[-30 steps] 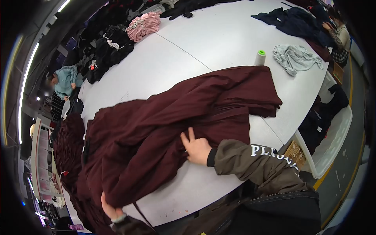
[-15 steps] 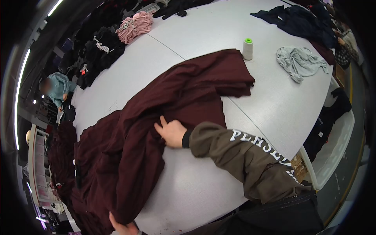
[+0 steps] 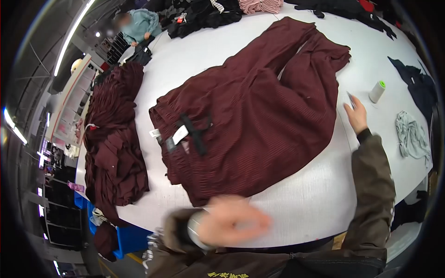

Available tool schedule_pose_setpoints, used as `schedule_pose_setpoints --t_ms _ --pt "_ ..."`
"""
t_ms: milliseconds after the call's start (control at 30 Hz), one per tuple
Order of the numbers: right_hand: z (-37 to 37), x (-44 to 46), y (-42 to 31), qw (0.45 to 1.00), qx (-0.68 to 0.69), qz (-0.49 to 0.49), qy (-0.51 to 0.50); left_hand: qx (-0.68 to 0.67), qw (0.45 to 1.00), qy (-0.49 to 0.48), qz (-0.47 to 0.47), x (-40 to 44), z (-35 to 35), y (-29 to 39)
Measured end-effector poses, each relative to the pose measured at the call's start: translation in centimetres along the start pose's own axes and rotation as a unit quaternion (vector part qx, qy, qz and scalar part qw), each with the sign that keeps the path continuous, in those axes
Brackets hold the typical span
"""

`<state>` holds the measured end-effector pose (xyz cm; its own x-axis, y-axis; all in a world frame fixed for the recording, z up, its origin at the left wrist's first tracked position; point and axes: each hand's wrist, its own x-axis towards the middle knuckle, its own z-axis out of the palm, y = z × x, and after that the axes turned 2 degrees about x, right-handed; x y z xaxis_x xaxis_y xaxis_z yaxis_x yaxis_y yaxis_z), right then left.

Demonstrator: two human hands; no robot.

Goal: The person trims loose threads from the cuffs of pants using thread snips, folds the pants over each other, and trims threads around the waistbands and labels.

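Maroon ribbed trousers (image 3: 259, 125) lie spread on the white table, their waistband to the left and the legs reaching toward the far right. At the waistband lie a black band (image 3: 197, 134) and a white label (image 3: 180, 134). My left hand (image 3: 234, 221) hovers by the near edge of the trousers, smeared by motion, so its grip does not show. My right hand (image 3: 358, 116) is beside the trouser leg on the right. Between its thumb and fingers is a small pointed metal tool (image 3: 350, 98), too small to make out fully.
A heap of maroon garments (image 3: 116, 153) lies along the left edge. A thread cone (image 3: 377, 91) and a crumpled pale grey cloth (image 3: 411, 136) are at right. Dark garments (image 3: 204, 21) and a folded pink stack (image 3: 261, 5) are at the back. A person in teal (image 3: 141, 25) works far left.
The view has turned left. Both hands have come off the maroon cloth, which now lies spread out with its waistband and legs visible. The pointed tool now shows in my right hand.
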<state>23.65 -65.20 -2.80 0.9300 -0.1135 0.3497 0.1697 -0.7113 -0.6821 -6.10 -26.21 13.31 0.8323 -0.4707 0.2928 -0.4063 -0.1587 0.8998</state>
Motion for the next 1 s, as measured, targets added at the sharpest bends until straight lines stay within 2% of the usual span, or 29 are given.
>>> schedule_pose_setpoints --t_ms 33,67,100,133,167,200,233,300,367,400,467,533,567,633,667,700,733,800,833,867,900,967,1000 --pt "-2.9 -3.2 -0.4 1.000 0.023 0.009 -0.003 0.134 0.985 0.101 0.026 0.9 -3.0 0.4" --pt "-4.2 -6.3 -0.2 0.993 0.097 0.053 -0.030 0.256 0.937 0.218 -0.090 1.9 -5.8 1.3" --pt "-5.4 -9.5 -0.1 0.979 0.170 0.098 -0.056 0.375 0.862 0.339 0.020 2.9 -9.8 -2.3" --pt "-6.1 -12.7 -3.5 0.952 0.231 0.184 -0.074 0.474 0.804 0.359 -0.001 3.6 -14.5 -4.5" --pt "-6.7 -16.0 -6.9 0.915 0.287 0.271 -0.079 0.586 0.724 0.363 -0.025 3.5 -19.3 -8.7" --pt "-6.5 -18.9 -9.9 0.885 0.340 0.308 -0.084 0.685 0.627 0.367 -0.051 3.4 -24.1 -12.7" --pt "-6.1 -21.2 -11.4 0.848 0.375 0.347 -0.138 0.697 0.616 0.320 -0.179 3.0 -27.4 -16.1" --pt "-4.8 -24.8 -14.4 0.775 0.472 0.369 -0.202 0.576 0.676 0.194 -0.417 2.2 -29.3 -19.2" --pt "-3.2 -27.3 -17.4 0.763 0.483 0.371 -0.215 0.486 0.716 0.133 -0.484 1.7 -29.1 -19.5" --pt "-2.5 -27.8 -16.8 0.763 0.483 0.375 -0.211 0.465 0.734 0.122 -0.480 1.3 -28.4 -18.8" --pt "-1.4 -28.8 -15.5 0.737 0.510 0.351 -0.270 0.454 0.761 0.113 -0.450 -0.3 -25.7 -16.4" --pt "-2.5 -28.5 -15.5 0.756 0.507 0.363 -0.199 0.486 0.775 0.099 -0.392 -3.1 -21.8 -13.1" --pt "-3.4 -28.2 -15.5 0.737 0.512 0.413 -0.151 0.484 0.790 0.082 -0.368 -4.5 -19.4 -10.7" --pt "-6.2 -28.5 -14.3 0.730 0.520 0.435 -0.088 0.442 0.827 0.038 -0.345 -7.7 -15.4 -7.5" --pt "-7.5 -29.4 -13.1 0.729 0.519 0.439 -0.080 0.389 0.855 0.030 -0.341 -9.1 -13.2 -5.7" --pt "-8.9 -30.2 -11.5 0.752 0.503 0.422 -0.060 0.333 0.881 0.023 -0.336 -10.6 -11.2 -4.4" --pt "-10.2 -30.6 -9.8 0.775 0.487 0.402 -0.040 0.175 0.921 0.017 -0.347 -12.3 -10.0 -4.0" --pt "-12.7 -31.1 -7.0 0.818 0.453 0.355 0.000 -0.053 0.912 0.112 -0.392 -14.8 -7.7 -2.7" --pt "-13.7 -31.7 -6.2 0.819 0.453 0.353 0.008 0.073 0.917 0.215 -0.327 -16.5 -6.5 -4.0" --pt "-14.5 -32.8 -5.5 0.814 0.462 0.352 -0.009 0.196 0.895 0.313 -0.251 -18.2 -5.5 -5.9" --pt "-15.3 -34.1 -5.0 0.810 0.469 0.351 -0.027 0.195 0.898 0.307 -0.248 -19.7 -4.3 -6.6" --pt "-16.6 -36.1 -4.0 0.802 0.480 0.349 -0.071 0.085 0.873 0.279 -0.391 -21.6 -0.7 -7.5" --pt "-16.9 -36.7 -3.5 0.803 0.479 0.347 -0.069 -0.127 0.881 0.277 -0.361 -21.8 1.8 -7.8"
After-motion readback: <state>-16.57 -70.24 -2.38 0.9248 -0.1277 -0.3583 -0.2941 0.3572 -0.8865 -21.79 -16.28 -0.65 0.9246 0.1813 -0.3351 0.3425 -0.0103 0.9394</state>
